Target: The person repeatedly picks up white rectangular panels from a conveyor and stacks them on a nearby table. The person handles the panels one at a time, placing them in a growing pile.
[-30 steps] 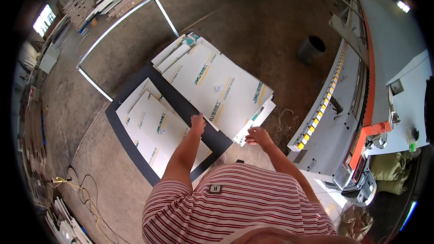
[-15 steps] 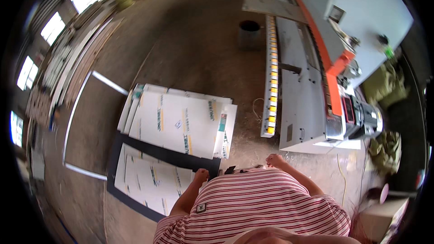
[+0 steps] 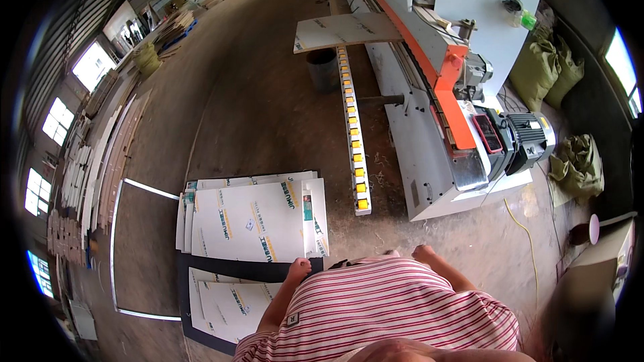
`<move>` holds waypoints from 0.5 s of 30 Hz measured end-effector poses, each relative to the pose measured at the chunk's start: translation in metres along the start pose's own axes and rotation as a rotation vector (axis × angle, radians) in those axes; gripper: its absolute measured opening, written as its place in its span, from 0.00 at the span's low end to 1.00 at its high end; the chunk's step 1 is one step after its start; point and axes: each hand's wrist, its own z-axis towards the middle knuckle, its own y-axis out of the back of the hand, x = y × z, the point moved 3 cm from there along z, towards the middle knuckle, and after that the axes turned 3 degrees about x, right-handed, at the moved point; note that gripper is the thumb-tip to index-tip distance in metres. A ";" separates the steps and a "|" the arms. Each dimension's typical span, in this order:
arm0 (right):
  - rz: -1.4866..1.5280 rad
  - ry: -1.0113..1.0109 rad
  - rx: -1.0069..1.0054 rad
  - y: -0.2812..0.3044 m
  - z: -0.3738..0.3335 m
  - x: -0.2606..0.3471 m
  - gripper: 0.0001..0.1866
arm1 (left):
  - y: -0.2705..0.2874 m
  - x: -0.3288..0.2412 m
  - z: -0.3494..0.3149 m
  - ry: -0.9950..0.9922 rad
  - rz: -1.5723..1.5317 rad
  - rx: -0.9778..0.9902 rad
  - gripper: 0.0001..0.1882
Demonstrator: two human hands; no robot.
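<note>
My left hand (image 3: 300,269) hangs at my side with its fingers curled in, and nothing shows in it. It is nearest to the near right corner of a stack of white printed panels (image 3: 249,221), apart from them. More white panels (image 3: 231,305) lie on a dark sheet (image 3: 241,268) beside my left forearm. My right hand (image 3: 423,253) is also curled closed over the floor in front of my waist, touching nothing that I can see. A long edge-processing machine (image 3: 429,181) with an orange rail stands ahead to the right. A panel (image 3: 347,30) rests across its far part.
A rail of yellow rollers (image 3: 357,161) runs along the machine's left side, with a dark bin (image 3: 323,70) beyond. A white frame (image 3: 115,248) lies at left near stacked boards (image 3: 100,154). Green sacks (image 3: 580,164) and a yellow cable (image 3: 526,231) are at right.
My view has swung right and up, so the machine and the panel on it sit further left. Both hands stay curled at my sides. The panel stacks have not changed.
</note>
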 end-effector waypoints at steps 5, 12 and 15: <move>0.123 -0.067 0.063 0.008 0.015 0.000 0.08 | -0.009 0.014 0.020 -0.073 0.099 0.109 0.12; 0.061 -0.092 -0.146 0.047 0.047 0.002 0.07 | 0.018 0.049 0.044 -0.073 0.205 0.187 0.15; 0.230 -0.124 -0.171 0.061 0.039 0.002 0.09 | 0.022 0.059 0.039 -0.103 0.079 0.186 0.14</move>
